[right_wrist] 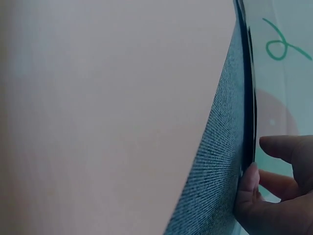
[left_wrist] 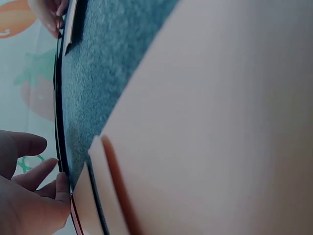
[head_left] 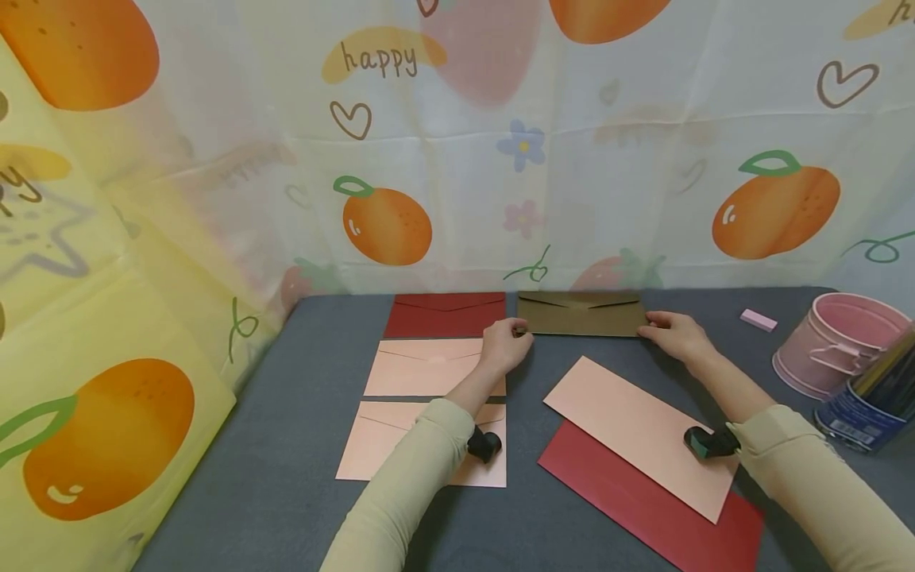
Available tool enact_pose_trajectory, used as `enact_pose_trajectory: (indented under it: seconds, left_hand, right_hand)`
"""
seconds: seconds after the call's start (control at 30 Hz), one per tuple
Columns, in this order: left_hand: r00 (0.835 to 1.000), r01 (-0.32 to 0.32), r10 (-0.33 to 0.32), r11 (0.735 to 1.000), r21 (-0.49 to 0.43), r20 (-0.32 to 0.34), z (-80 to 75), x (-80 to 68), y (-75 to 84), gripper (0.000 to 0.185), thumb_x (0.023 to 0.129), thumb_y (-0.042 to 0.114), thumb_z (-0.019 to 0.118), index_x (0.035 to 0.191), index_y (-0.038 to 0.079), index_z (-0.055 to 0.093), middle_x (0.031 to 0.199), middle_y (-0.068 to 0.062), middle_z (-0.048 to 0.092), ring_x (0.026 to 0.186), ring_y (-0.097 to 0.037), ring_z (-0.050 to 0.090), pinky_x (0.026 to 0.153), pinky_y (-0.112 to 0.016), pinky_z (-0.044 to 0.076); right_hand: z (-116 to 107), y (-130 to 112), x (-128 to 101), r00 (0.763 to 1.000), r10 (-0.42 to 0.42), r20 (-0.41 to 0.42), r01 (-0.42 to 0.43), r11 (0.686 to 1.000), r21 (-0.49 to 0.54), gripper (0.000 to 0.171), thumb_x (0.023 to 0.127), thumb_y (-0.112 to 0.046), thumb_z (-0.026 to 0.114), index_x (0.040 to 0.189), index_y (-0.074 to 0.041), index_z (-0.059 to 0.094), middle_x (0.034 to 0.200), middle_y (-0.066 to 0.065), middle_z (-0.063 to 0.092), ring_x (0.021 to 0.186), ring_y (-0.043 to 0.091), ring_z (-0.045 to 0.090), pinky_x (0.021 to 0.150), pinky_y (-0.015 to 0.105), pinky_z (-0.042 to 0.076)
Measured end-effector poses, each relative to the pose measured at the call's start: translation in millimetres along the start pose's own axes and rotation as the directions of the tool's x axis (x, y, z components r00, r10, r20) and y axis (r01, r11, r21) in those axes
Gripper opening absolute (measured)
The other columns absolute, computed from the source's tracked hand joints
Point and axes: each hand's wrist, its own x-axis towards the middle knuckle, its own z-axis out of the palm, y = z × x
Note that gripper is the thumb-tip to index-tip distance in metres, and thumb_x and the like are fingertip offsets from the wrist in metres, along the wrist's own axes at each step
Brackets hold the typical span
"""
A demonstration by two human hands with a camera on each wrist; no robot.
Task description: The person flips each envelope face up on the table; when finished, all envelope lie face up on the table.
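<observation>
A brown envelope (head_left: 582, 318) with its flap side up lies at the back of the table, at the foot of the curtain. My left hand (head_left: 507, 347) is at its left end, fingertips right at the front corner. At the opposite end my right hand (head_left: 675, 335) has its fingertips at the right edge. In the left wrist view the left hand (left_wrist: 34, 196) shows bent, parted fingers beside the envelope's thin edge. The right hand (right_wrist: 281, 181) appears likewise in the right wrist view, thumb and forefinger apart beside the edge.
Left of the brown envelope, a red envelope (head_left: 446, 314) and two pale pink envelopes (head_left: 415, 365) form a column. Nearer me, a pink envelope (head_left: 629, 421) overlaps a red one (head_left: 615, 496). At right stand a pink bucket (head_left: 808, 357), a blue tin (head_left: 851, 417) and a pink eraser-like block (head_left: 758, 320).
</observation>
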Motion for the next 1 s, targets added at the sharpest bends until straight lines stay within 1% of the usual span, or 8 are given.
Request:
enact_pose_trajectory:
  seconds: [0.13, 0.23, 0.5, 0.63, 0.77, 0.83, 0.93, 1.0]
  left_hand:
    - [0.999, -0.039, 0.036, 0.994, 0.102, 0.03, 3.1, -1.6, 4.2, 0.033, 0.093, 0.01, 0.06, 0.124, 0.0, 0.065, 0.122, -0.014, 0.065, 0.119, -0.033, 0.053, 0.095, -0.039, 0.046]
    - [0.997, -0.064, 0.058, 0.987, 0.148, 0.049, 4.4, -2.8, 6.0, 0.035, 0.092, 0.011, 0.06, 0.124, -0.003, 0.064, 0.127, -0.017, 0.061, 0.122, -0.037, 0.049, 0.1, -0.043, 0.042]
    - [0.995, -0.073, 0.061, 0.984, 0.166, 0.077, 2.7, -3.7, 5.0, 0.037, 0.091, 0.011, 0.06, 0.125, -0.004, 0.063, 0.135, -0.019, 0.055, 0.126, -0.039, 0.044, 0.103, -0.044, 0.039]
    - [0.991, -0.08, 0.058, 0.98, 0.185, 0.122, 0.9, -3.9, 4.6, 0.041, 0.091, 0.014, 0.06, 0.128, -0.003, 0.061, 0.141, -0.021, 0.049, 0.13, -0.042, 0.039, 0.105, -0.047, 0.037]
    - [0.977, -0.111, 0.067, 0.969, 0.221, 0.201, -0.6, -5.5, 5.4, 0.048, 0.091, 0.018, 0.061, 0.134, -0.003, 0.055, 0.147, -0.023, 0.04, 0.136, -0.044, 0.031, 0.108, -0.05, 0.033]
    - [0.966, -0.131, 0.07, 0.961, 0.243, 0.247, -2.0, -7.3, 6.1, 0.052, 0.092, 0.02, 0.061, 0.137, -0.003, 0.051, 0.149, -0.023, 0.036, 0.138, -0.043, 0.028, 0.109, -0.051, 0.03]
    - [0.943, -0.171, 0.078, 0.948, 0.269, 0.322, -4.8, -10.8, 7.3, 0.058, 0.093, 0.024, 0.061, 0.142, -0.002, 0.046, 0.152, -0.023, 0.032, 0.141, -0.042, 0.025, 0.111, -0.051, 0.028]
    - [0.921, -0.207, 0.091, 0.938, 0.279, 0.379, -6.9, -13.8, 7.7, 0.062, 0.093, 0.027, 0.061, 0.145, 0.0, 0.042, 0.154, -0.022, 0.029, 0.142, -0.04, 0.024, 0.112, -0.05, 0.027]
  right_hand:
    - [1.4, -2.4, 0.4, 1.0, 0.003, 0.007, -0.003, 1.0, -0.021, 0.063, 0.102, -0.025, 0.046, 0.147, 0.013, 0.023, 0.147, 0.036, 0.028, 0.134, 0.052, 0.028, 0.107, 0.06, 0.028]
    - [1.3, -3.2, -0.2, 1.0, -0.009, 0.018, 0.009, 1.0, -0.03, 0.064, 0.102, -0.024, 0.044, 0.147, 0.014, 0.021, 0.147, 0.037, 0.027, 0.134, 0.052, 0.027, 0.107, 0.059, 0.028]
    - [2.0, 1.0, 0.0, 1.0, -0.015, 0.012, 0.015, 1.0, -0.004, 0.062, 0.103, -0.025, 0.043, 0.147, 0.013, 0.022, 0.147, 0.038, 0.027, 0.133, 0.053, 0.028, 0.106, 0.06, 0.029]
    - [2.8, 3.1, -2.4, 1.0, -0.017, 0.01, 0.016, 0.999, 0.032, 0.062, 0.103, -0.025, 0.044, 0.147, 0.013, 0.023, 0.146, 0.037, 0.027, 0.133, 0.052, 0.028, 0.107, 0.06, 0.029]
    - [0.9, 4.0, -8.3, 0.999, -0.031, 0.039, 0.028, 0.997, 0.077, 0.065, 0.103, -0.027, 0.045, 0.147, 0.014, 0.019, 0.147, 0.037, 0.024, 0.134, 0.052, 0.026, 0.107, 0.061, 0.027]
    - [-0.5, 4.0, -12.4, 0.997, -0.045, 0.061, 0.039, 0.994, 0.103, 0.067, 0.104, -0.027, 0.046, 0.148, 0.015, 0.016, 0.149, 0.038, 0.021, 0.134, 0.052, 0.026, 0.107, 0.061, 0.026]
    - [-2.0, 4.1, -20.8, 0.995, -0.061, 0.082, 0.05, 0.991, 0.127, 0.069, 0.104, -0.029, 0.046, 0.148, 0.014, 0.014, 0.15, 0.037, 0.018, 0.133, 0.052, 0.028, 0.107, 0.062, 0.026]
    - [-2.1, 4.6, -27.6, 0.994, -0.07, 0.089, 0.058, 0.99, 0.132, 0.069, 0.104, -0.029, 0.046, 0.149, 0.013, 0.014, 0.15, 0.038, 0.018, 0.133, 0.052, 0.028, 0.107, 0.063, 0.026]
